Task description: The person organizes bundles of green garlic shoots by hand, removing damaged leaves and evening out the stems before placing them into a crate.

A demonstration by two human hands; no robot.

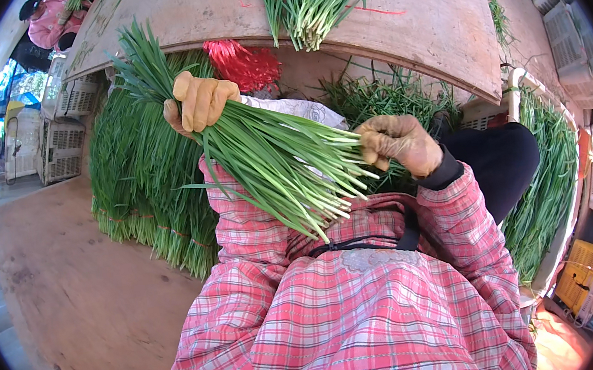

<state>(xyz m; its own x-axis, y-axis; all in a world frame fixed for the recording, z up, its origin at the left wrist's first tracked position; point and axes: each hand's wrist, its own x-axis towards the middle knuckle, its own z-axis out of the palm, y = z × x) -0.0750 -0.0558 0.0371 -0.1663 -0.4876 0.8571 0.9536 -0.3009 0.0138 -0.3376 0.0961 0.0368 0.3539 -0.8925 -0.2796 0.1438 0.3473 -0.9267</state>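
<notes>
My left hand (202, 102), in a tan glove, is wrapped around a thick bunch of garlic chives (271, 151) near its leafy end. The bunch slants across my lap, its dark green tips at upper left and its pale stem ends fanned out at lower right. My right hand (402, 146), also gloved, has its fingers curled together at the pale ends and pinches at a few stems; the fingertips are partly hidden. On the board ahead lies another bunch of garlic chives (314, 10).
Tied bunches (156, 156) are stacked at my left on a wooden board (89, 279). Red ties (244, 64) hang by the raised board (424, 20). Loose greens (389, 99) lie beneath it. A white crate (568, 257) of chives stands right. Another person (52, 23) sits far left.
</notes>
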